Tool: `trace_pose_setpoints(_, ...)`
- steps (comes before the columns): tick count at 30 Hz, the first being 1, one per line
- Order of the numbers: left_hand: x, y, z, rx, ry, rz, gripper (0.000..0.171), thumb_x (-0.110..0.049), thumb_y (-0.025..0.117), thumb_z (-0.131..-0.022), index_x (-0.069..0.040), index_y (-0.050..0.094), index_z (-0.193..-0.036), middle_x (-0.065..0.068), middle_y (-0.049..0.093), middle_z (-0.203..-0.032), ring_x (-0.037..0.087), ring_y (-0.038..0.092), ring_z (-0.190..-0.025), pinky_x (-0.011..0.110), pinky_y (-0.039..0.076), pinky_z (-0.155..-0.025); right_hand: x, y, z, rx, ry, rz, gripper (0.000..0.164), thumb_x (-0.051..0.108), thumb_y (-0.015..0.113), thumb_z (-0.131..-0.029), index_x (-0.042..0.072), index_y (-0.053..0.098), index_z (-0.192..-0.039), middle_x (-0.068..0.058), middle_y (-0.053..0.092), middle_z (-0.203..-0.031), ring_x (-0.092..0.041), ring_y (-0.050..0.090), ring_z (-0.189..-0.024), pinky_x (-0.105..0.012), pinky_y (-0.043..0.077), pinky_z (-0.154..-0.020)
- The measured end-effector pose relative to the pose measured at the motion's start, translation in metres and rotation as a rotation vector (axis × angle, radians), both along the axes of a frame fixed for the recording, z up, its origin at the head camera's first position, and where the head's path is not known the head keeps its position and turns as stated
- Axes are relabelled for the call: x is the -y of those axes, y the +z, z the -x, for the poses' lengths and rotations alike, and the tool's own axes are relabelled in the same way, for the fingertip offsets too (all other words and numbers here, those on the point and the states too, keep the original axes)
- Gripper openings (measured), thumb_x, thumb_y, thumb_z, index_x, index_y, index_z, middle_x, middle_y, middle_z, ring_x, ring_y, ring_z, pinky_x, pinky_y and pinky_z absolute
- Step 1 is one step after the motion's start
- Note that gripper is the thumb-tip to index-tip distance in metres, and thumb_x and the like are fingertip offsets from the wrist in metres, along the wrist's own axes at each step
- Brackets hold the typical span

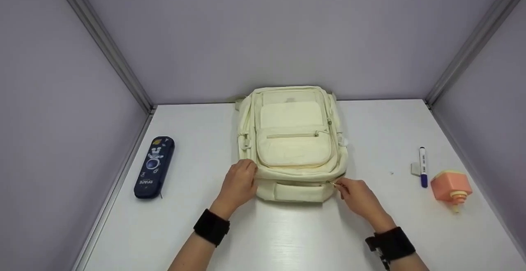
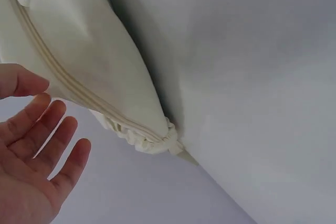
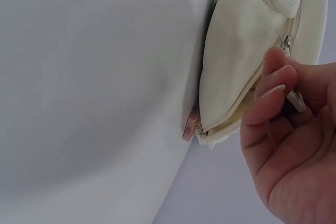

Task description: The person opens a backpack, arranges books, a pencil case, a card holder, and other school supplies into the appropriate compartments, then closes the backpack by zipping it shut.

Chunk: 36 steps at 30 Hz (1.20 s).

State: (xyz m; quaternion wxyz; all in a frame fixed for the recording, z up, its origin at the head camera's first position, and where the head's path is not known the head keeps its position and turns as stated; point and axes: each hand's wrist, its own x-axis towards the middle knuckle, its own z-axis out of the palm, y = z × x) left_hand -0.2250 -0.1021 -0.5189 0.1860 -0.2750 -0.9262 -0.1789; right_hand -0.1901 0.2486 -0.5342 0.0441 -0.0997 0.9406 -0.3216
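A cream backpack (image 1: 294, 147) lies on the white table, front pockets up and top handle toward me. My left hand (image 1: 240, 182) is at its near left corner. In the left wrist view, that thumb and index finger (image 2: 42, 98) pinch at the bag's edge beside the zipper, the other fingers loosely spread. At the near right corner, my right hand (image 1: 358, 197) pinches a zipper pull. The metal zipper slider (image 3: 286, 43) shows just above the right fingers in the right wrist view. Behind it the zipper is parted, with a gap along the bag's side.
A dark blue pencil case (image 1: 154, 167) with space pictures lies on the left. On the right are a white marker (image 1: 423, 166) with a blue cap, a small pale block (image 1: 415, 168) and an orange pump bottle (image 1: 451, 186). Grey panels (image 1: 287, 36) enclose the table.
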Motion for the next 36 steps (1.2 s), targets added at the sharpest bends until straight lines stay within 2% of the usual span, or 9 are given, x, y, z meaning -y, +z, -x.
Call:
trace_pose_setpoints(4, -0.024, 0.008, -0.005, -0.011, -0.076, 0.013, 0.031, -0.002, 0.066, -0.081, -0.006, 0.064, -0.112, 0.008, 0.062, -0.109, 0.025, 0.058, -0.107, 0.043, 0.047, -0.089, 0.006, 0.001, -0.001, -0.001, -0.019, -0.014, 0.010, 0.007, 0.060, -0.098, 0.005, 0.067, -0.091, 0.000, 0.057, -0.070, -0.011, 0.048, -0.060, -0.029, 0.040, -0.055)
trace_pose_setpoints(9, -0.053, 0.009, -0.010, 0.002, -0.159, 0.098, 0.026, -0.017, 0.068, -0.093, -0.011, 0.063, -0.118, 0.004, 0.063, -0.114, 0.022, 0.059, -0.110, 0.037, 0.046, -0.093, 0.016, 0.000, 0.000, 0.028, -0.018, -0.009, 0.011, 0.007, 0.058, -0.099, 0.005, 0.064, -0.090, -0.002, 0.058, -0.074, -0.012, 0.049, -0.063, -0.031, 0.041, -0.057)
trace_pose_setpoints(14, -0.076, 0.003, -0.013, -0.018, -0.152, 0.214, 0.027, -0.030, 0.068, -0.094, -0.017, 0.066, -0.118, -0.001, 0.064, -0.112, 0.020, 0.059, -0.107, 0.035, 0.047, -0.090, 0.023, 0.001, -0.001, 0.039, -0.009, -0.019, 0.012, 0.007, 0.055, -0.100, 0.007, 0.061, -0.090, 0.003, 0.055, -0.075, -0.013, 0.050, -0.065, -0.033, 0.042, -0.059)
trace_pose_setpoints(20, -0.099, -0.001, -0.013, -0.142, -0.126, 0.266, 0.023, -0.034, 0.071, -0.091, -0.017, 0.070, -0.108, -0.002, 0.064, -0.102, 0.017, 0.059, -0.098, 0.032, 0.049, -0.082, 0.031, -0.001, -0.002, 0.010, -0.011, -0.040, 0.012, 0.006, 0.055, -0.100, 0.008, 0.057, -0.088, 0.003, 0.052, -0.073, -0.014, 0.050, -0.064, -0.036, 0.043, -0.059)
trace_pose_setpoints(25, -0.108, -0.007, -0.013, -0.225, -0.133, 0.270, 0.016, -0.030, 0.073, -0.090, -0.017, 0.071, -0.100, -0.002, 0.062, -0.096, 0.016, 0.058, -0.090, 0.031, 0.048, -0.074, 0.037, -0.002, -0.002, 0.013, -0.020, -0.045, 0.013, 0.008, 0.054, -0.100, 0.011, 0.055, -0.087, 0.003, 0.051, -0.071, -0.015, 0.050, -0.064, -0.037, 0.043, -0.060)
trace_pose_setpoints(31, -0.106, -0.012, -0.012, -0.287, -0.117, 0.235, 0.004, -0.019, 0.069, -0.090, -0.019, 0.073, -0.092, -0.002, 0.061, -0.085, 0.016, 0.059, -0.078, 0.030, 0.047, -0.064, 0.036, -0.003, -0.002, 0.018, -0.054, -0.010, 0.014, 0.015, 0.057, -0.100, 0.013, 0.058, -0.086, 0.004, 0.052, -0.071, -0.014, 0.049, -0.064, -0.035, 0.042, -0.060)
trace_pose_setpoints(36, -0.103, -0.011, -0.012, -0.281, -0.131, 0.186, 0.007, -0.016, 0.069, -0.091, -0.017, 0.074, -0.086, -0.002, 0.060, -0.080, 0.014, 0.059, -0.072, 0.028, 0.046, -0.058, 0.026, -0.005, -0.002, -0.041, -0.068, 0.000, 0.011, 0.012, 0.062, -0.098, 0.012, 0.066, -0.088, 0.004, 0.057, -0.071, -0.012, 0.050, -0.064, -0.033, 0.043, -0.060)
